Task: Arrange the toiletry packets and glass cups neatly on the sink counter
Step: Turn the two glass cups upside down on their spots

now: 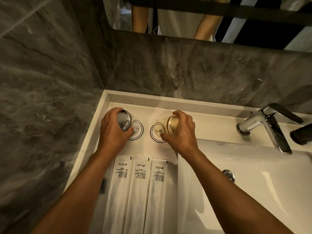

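My left hand (pixel 113 130) grips a clear glass cup (pixel 125 120), upside down over a round paper coaster (pixel 138 132) with a scalloped dark edge. My right hand (pixel 181 132) grips a second glass cup (pixel 172 123), also upside down, over a matching coaster (pixel 156 133). I cannot tell whether the rims touch the coasters. Three long white toiletry packets (pixel 138 191) with printed text lie side by side on the white sink counter (pixel 148 108), just in front of the coasters, between my forearms.
To the right are the white basin (pixel 253 191) with its drain (pixel 229 175) and a chrome faucet (pixel 268 127). A dark object (pixel 302 134) lies at the far right. Grey marble walls close in the left and back, with a mirror (pixel 185 17) above.
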